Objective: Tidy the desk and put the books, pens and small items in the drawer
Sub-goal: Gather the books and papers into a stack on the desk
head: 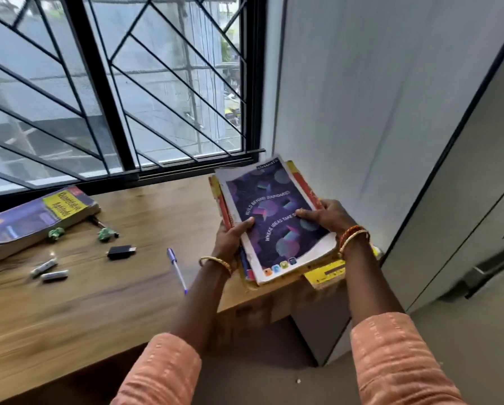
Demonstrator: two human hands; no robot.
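Both hands are closed round a stack of books (pixel 277 226) at the desk's (pixel 104 293) right end: the left hand (pixel 232 238) grips its left edge, the right hand (pixel 329 216) its right edge, thumbs laid on the purple notebook (pixel 274 211) on top. A pen (pixel 177 269), a black adapter (pixel 121 252), two white sticks (pixel 49 270) and a thick book (pixel 37 220) are seen farther left.

Daylight from window (pixel 113 83), soft motion blur, wide-angle edge bending
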